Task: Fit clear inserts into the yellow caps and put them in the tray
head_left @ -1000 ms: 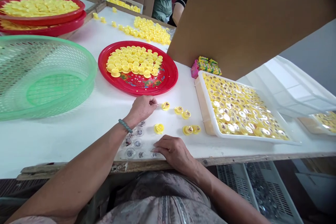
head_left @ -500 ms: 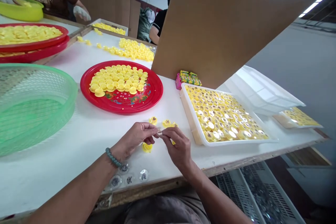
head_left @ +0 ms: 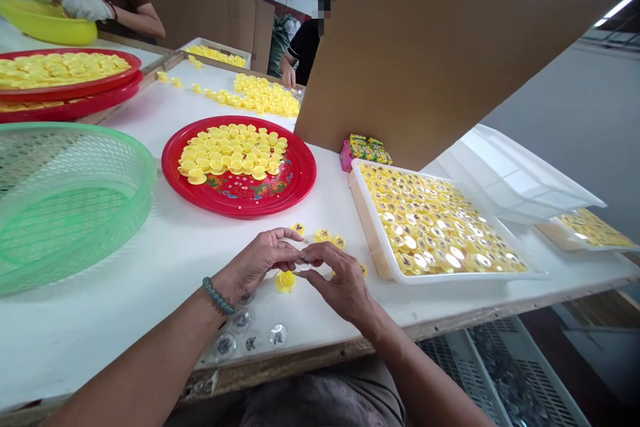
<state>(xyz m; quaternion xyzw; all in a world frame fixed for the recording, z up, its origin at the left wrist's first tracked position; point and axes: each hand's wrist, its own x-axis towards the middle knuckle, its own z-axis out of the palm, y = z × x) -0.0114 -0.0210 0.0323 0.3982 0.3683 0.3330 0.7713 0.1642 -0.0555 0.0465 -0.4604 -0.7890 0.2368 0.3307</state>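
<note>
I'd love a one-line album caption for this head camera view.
Left hand and right hand meet at a small clear piece above a white table, near a red tray of yellow pieces.

Basket [head_left: 75,210] left of plate [head_left: 303,170], tray [head_left: 369,233] right, discs [head_left: 279,335] in front

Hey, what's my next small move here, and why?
Probably set the clear disc on the plain-looking yellow piece: your left hand and right hand meet at the disc close by, and yellow pieces beyond show printed faces.
</note>
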